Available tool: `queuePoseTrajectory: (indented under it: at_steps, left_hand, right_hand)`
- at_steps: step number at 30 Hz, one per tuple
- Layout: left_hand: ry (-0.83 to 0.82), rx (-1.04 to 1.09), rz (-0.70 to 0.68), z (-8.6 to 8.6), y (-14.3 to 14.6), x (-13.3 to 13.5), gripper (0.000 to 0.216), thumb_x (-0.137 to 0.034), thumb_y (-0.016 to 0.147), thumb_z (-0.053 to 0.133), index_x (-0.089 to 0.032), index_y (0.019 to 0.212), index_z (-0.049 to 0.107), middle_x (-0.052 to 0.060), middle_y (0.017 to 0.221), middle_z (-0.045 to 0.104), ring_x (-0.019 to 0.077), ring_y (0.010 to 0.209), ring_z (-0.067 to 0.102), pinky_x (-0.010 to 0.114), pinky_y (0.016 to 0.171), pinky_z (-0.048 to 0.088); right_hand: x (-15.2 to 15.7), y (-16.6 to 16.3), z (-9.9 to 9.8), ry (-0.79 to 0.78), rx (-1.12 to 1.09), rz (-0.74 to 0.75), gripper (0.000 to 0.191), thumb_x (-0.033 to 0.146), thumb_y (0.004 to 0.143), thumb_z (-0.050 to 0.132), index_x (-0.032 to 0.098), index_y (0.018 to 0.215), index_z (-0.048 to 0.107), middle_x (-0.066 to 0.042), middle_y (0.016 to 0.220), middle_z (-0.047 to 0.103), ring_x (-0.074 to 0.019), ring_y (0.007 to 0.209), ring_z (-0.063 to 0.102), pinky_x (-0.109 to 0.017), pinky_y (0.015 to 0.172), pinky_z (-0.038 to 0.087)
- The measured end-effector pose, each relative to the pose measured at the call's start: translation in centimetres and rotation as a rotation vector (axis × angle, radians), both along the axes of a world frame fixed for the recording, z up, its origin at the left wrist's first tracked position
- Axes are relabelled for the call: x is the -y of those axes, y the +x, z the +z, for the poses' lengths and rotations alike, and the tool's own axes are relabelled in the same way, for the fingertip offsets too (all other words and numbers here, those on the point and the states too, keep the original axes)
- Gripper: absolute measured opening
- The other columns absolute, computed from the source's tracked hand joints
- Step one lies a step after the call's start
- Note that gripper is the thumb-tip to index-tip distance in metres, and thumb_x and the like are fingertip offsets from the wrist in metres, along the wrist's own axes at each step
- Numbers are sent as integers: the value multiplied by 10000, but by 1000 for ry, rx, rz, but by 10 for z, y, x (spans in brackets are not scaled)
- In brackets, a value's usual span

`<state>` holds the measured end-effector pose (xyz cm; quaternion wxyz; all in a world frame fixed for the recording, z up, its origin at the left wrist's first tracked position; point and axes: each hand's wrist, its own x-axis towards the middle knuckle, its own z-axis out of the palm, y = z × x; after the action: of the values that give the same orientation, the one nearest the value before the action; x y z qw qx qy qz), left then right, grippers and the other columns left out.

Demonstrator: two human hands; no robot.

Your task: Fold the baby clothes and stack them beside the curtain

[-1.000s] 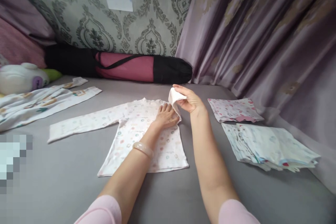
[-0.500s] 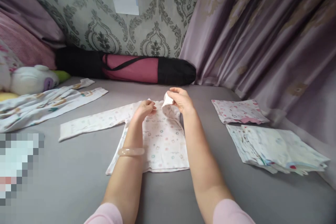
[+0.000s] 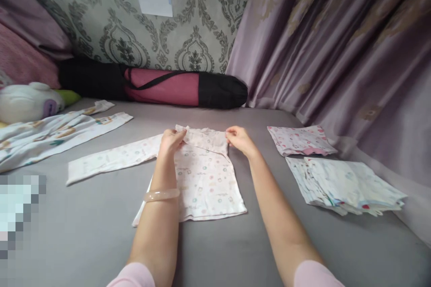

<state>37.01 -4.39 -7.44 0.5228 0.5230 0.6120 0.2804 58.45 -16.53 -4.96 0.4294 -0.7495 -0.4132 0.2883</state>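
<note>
A small white long-sleeved shirt [image 3: 205, 188] with a faint coloured print lies flat in front of me. Its left-side sleeve stretches out across the bed, while the other sleeve is folded over the chest below the collar. My left hand [image 3: 173, 140] is closed on the shirt near the collar, thumb and fingers together; part of the cloth is hidden beneath it. At the upper right corner, my right hand [image 3: 240, 140] pinches the folded edge of the shirt between thumb and fingertips.
Folded pink-patterned clothing [image 3: 299, 140] and a stack of white folded clothes [image 3: 350, 184] lie at right. Printed pants [image 3: 63, 132] and a white plush toy [image 3: 27, 102] are at left. A long black-and-pink bag [image 3: 161, 87] lies along the wall on the grey sheet [image 3: 215, 255].
My right hand has moved right and down, laying the lifted sleeve across the chest and reaching the shirt's right corner. My left hand has shifted slightly left; the view has shifted a little.
</note>
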Motion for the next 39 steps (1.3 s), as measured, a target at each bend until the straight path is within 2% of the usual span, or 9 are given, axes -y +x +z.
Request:
queuePoseTrajectory:
  at_steps: [5, 8, 11, 16, 20, 24, 29, 34, 39]
  left_hand:
    - [143, -215, 48, -12, 3, 1, 576, -499, 832, 640, -77, 1209, 533, 92, 716, 701, 226, 621, 694, 283, 567, 530]
    - [234, -303, 75, -16, 4, 2, 657, -426, 824, 638, -92, 1352, 434, 147, 912, 719, 251, 722, 708, 312, 619, 545]
    - [270, -310, 53, -11, 2, 3, 681, -284, 786, 627, -140, 1415, 409, 147, 1005, 698, 243, 740, 697, 301, 603, 536]
    - [189, -233, -154, 8, -9, 5, 705, -171, 703, 605, -191, 1398, 490, 9, 689, 637, 163, 539, 613, 235, 509, 476]
    - [126, -320, -292, 12, -14, 7, 288, -220, 700, 643, -155, 969, 723, -12, 522, 560, 153, 510, 579, 232, 518, 470]
    - [137, -494, -304, 8, -12, 6, 58, -169, 661, 662, -185, 701, 700, -2, 468, 548, 173, 511, 580, 256, 536, 465]
    - [145, -535, -293, 7, -11, 5, 184, -163, 671, 651, -191, 844, 710, 19, 548, 615, 208, 559, 629, 278, 561, 474]
    - [198, -549, -172, 5, -10, 5, 528, -332, 742, 676, -173, 1236, 578, 136, 994, 724, 246, 758, 702, 294, 624, 509]
    - [161, -600, -167, 2, -8, 6, 243, -283, 735, 659, -160, 944, 642, 157, 875, 720, 305, 862, 698, 333, 678, 506]
  right_hand:
    - [24, -5, -26, -198, 407, 215, 548, 262, 706, 725, 199, 1219, 542, -60, 1145, 564, -190, 1002, 607, -300, 901, 484]
    - [33, -26, -20, -250, 558, 288, 550, 209, 750, 633, 194, 1282, 492, -114, 1286, 475, -245, 1206, 534, -330, 1004, 432]
    - [38, -46, -12, -283, 691, 250, 434, 165, 837, 510, 170, 1270, 482, -149, 1274, 472, -279, 1172, 560, -359, 945, 470]
    - [39, -59, -13, -320, 873, 121, 359, 65, 893, 364, 169, 1212, 493, -176, 1248, 504, -266, 1043, 630, -348, 819, 501]
    - [39, -55, -18, -362, 888, 37, 360, 57, 902, 344, 167, 1209, 497, -187, 1220, 544, -265, 1031, 649, -347, 808, 501]
    - [37, -52, -20, -384, 853, -18, 325, 141, 889, 448, 149, 1209, 506, -188, 1192, 566, -286, 1033, 656, -360, 827, 501]
    - [41, -42, -14, -425, 787, 10, 321, 230, 904, 478, 124, 1197, 553, -206, 1228, 559, -300, 1065, 648, -381, 882, 484]
    - [43, -12, 0, -408, 596, 221, 306, 414, 878, 596, 199, 1083, 670, -126, 1164, 658, -263, 1043, 648, -324, 878, 468]
    - [15, 7, -4, -215, 664, 99, 338, 169, 970, 394, 208, 1133, 687, -89, 1168, 697, -207, 1122, 618, -267, 915, 431]
